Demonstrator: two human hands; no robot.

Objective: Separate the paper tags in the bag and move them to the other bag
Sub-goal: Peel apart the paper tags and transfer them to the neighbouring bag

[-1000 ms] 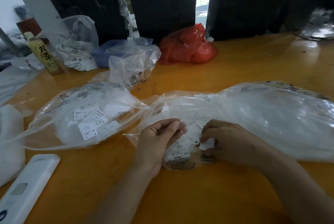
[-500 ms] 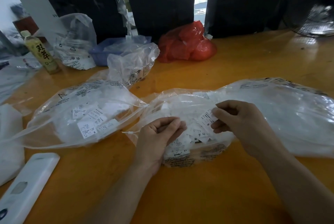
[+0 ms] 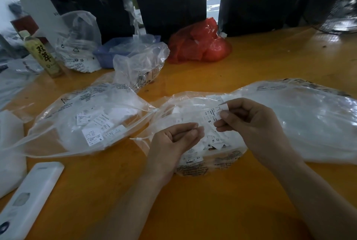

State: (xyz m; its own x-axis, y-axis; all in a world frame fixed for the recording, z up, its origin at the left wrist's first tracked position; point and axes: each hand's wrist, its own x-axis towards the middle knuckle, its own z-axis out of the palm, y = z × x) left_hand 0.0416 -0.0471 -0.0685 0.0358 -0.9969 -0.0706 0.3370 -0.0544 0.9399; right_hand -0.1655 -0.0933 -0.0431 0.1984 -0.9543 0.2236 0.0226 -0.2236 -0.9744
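Paper tag (image 3: 212,117) marked "S" pinched in right grip (image 3: 249,123); left grip (image 3: 173,139) curled, empty.

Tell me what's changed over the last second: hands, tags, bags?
The right hand lifted up and back from the tag pile, now pinching a paper tag marked S above it. The left hand stayed by the bag's mouth, fingers curled. Both clear bags, left bag and right bag, stayed put.
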